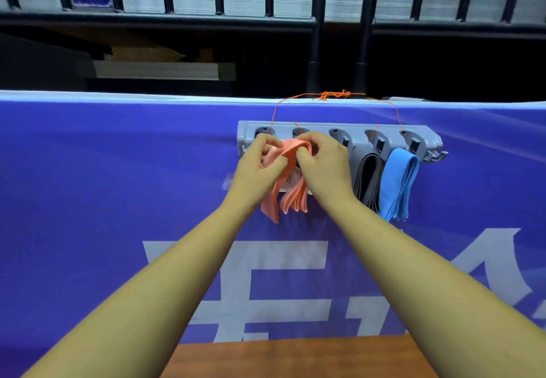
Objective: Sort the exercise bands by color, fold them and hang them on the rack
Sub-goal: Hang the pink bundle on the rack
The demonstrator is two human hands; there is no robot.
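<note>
Rack: grey band and blue band hung; pink band pinched by left hand and right hand fingers, not yet hung.

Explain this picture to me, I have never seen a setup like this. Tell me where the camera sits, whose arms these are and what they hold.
There is no machine here. This is one picture from a camera worn on a person's head, looking forward and down along both bare arms. The left hand and the right hand both pinch a folded orange band right at a grey rack of hooks. The rack hangs by an orange string against a blue banner. A grey band and a blue band already hang folded on hooks to the right. A brown wooden surface shows at the bottom edge, and a dark railing stands behind the banner.
</note>
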